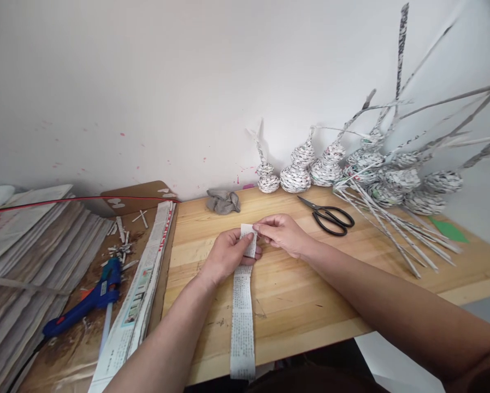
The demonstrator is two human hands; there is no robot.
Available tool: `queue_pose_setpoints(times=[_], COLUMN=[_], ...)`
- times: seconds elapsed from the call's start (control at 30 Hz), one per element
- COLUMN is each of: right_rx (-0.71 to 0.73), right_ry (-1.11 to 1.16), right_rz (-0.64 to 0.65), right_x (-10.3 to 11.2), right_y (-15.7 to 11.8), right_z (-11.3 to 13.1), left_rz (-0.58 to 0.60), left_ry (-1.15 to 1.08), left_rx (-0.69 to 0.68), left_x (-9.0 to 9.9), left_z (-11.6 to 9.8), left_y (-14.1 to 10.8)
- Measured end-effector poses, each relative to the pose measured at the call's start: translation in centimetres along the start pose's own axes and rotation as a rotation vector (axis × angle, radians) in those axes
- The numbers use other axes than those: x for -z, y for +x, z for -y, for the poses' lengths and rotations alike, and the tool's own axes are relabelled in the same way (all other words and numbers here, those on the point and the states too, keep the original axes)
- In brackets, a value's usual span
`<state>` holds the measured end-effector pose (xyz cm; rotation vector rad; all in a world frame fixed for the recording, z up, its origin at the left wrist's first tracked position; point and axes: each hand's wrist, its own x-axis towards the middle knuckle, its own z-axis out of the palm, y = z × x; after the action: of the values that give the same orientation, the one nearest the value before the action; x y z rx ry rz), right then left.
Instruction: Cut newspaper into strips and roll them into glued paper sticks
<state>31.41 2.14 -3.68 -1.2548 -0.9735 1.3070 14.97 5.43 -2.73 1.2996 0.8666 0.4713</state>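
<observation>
A wooden table (310,295) lies beneath the fingers. From them, a paper strip (242,322) runs past its near edge. The left hand (227,255) has thumb and fingers clamped near the strip's top; the right hand (284,233) pinches its upper corner. Beyond the fingers sits a cloth (223,202).

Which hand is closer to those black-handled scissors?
Right. The right hand is just left of the black-handled scissors, not touching them; the left hand, holding the newspaper strip, is farther left.

- Your left grip (227,250) pinches, thumb (247,240) on top.
- Your right grip (283,233) pinches just beside it.
- Your bare forearms (359,275) slant inward.
</observation>
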Motion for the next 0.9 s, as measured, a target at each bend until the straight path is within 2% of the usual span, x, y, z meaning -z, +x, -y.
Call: queue_pose_setpoints(times=[0.3, 0.47, 0.6, 0.73, 0.9], right_rx=[0.164, 0.179, 0.095, 0.060, 0.108], right_ry=[-0.148, -0.164, -0.071, -0.104, -0.091], right_rz=[-0.049, -0.078, 0.039, 0.197, 0.127], right_x=[-0.1, 0.2, 0.7, 0.9, 0.6], right_y=[-0.1, 0.1, 0.0, -0.2, -0.1], right_z=[-0.6, -0.4, 0.7, 1.1, 0.3], left_rz=[-0.018, -0.014, 0.006, 0.033, 0.072], left_ry=[0.033, 0.010, -0.043, -0.090, -0.133], left_rx=[0.013, 0.005, 0.011, 0.024, 0.020], left_x=[0.0, 0.0, 0.1, 0.3, 0.3], left_z=[0.0, -0.1, -0.4, -0.5, -0.4], left_y=[0.0, -0.1, -0.2, -0.3, -0.3])
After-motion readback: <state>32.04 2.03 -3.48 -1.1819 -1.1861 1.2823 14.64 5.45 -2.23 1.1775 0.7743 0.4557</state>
